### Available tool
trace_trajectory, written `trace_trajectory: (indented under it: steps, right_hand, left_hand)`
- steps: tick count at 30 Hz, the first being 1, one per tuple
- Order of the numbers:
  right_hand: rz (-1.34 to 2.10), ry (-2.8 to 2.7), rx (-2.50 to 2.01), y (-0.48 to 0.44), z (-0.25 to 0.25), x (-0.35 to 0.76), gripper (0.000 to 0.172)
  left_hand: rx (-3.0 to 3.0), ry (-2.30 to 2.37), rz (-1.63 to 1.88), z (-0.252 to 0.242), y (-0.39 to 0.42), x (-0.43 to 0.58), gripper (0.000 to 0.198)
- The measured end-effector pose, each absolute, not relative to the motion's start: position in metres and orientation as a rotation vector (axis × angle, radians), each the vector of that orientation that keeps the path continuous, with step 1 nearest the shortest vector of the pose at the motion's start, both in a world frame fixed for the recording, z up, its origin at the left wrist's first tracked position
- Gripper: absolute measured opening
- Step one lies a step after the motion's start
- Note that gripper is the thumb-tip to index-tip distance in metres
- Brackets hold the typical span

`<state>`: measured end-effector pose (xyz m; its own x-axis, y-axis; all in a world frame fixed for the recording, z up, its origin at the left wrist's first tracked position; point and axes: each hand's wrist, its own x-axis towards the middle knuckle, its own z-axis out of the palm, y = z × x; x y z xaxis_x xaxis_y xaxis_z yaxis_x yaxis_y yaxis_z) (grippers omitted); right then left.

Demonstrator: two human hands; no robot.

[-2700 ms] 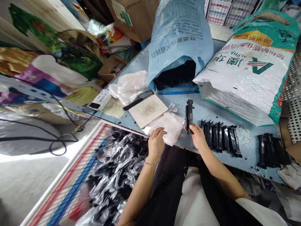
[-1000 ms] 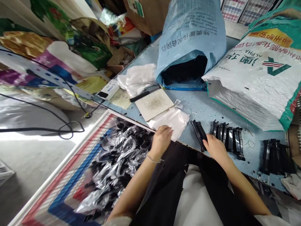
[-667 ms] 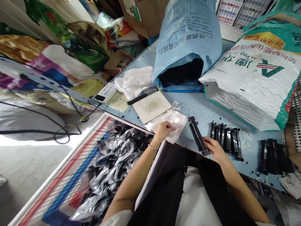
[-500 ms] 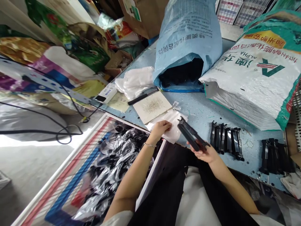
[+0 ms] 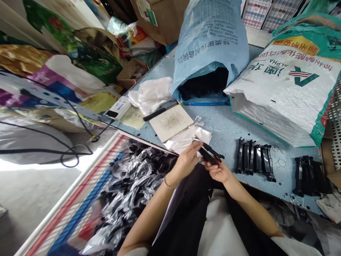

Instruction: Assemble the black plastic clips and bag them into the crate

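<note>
Long black plastic parts (image 5: pixel 211 153) lie across both hands, just over the table's near edge. My right hand (image 5: pixel 217 172) grips their lower end from below, fingers curled round it. My left hand (image 5: pixel 187 159), with a ring and a beaded bracelet, closes its fingers over the upper end; its fingertips are partly hidden. Thin clear plastic bags (image 5: pixel 183 138) lie flat on the table right behind the hands. To the right, several similar black parts (image 5: pixel 257 158) stand side by side in a row, and another group of black parts (image 5: pixel 309 176) lies farther right.
On the blue table (image 5: pixel 223 121) are a speckled board (image 5: pixel 170 122), a black-handled tool (image 5: pixel 157 113) and folded white bags (image 5: pixel 153 90). A blue sack (image 5: pixel 210 46) gapes open behind, beside a white-green sack (image 5: pixel 287 92). At lower left, a crate (image 5: pixel 82 192) holds bagged black pieces.
My left hand has moved right from the plastic bags onto the upper end of the black parts. My right hand has brought them slightly left and lower.
</note>
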<state>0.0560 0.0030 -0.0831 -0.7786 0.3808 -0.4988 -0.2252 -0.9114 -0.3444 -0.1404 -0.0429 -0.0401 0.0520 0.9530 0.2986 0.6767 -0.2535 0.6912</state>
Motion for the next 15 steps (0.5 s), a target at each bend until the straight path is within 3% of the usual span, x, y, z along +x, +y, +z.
trace_trajectory:
  steps: [5, 8, 12, 15]
  right_hand:
    - [2.129, -0.885, -1.083, -0.002, -0.069, 0.057, 0.022]
    - [1.918, -1.367, -1.127, -0.008, -0.047, 0.068, 0.019]
    - [1.809, -1.925, -1.16, -0.006, -0.012, 0.103, 0.033]
    - [1.185, -2.283, -1.649, 0.006, 0.004, 0.142, 0.029]
  left_hand:
    - [2.142, 1.26, 0.958, -0.02, -0.065, -0.09, 0.066]
    - [2.18, 1.301, 0.901, -0.017, -0.073, -0.087, 0.055]
    - [1.972, 1.74, 0.842, -0.025, -0.111, -0.157, 0.032]
    - [1.604, 2.239, 0.55, -0.047, -0.16, -0.253, 0.025]
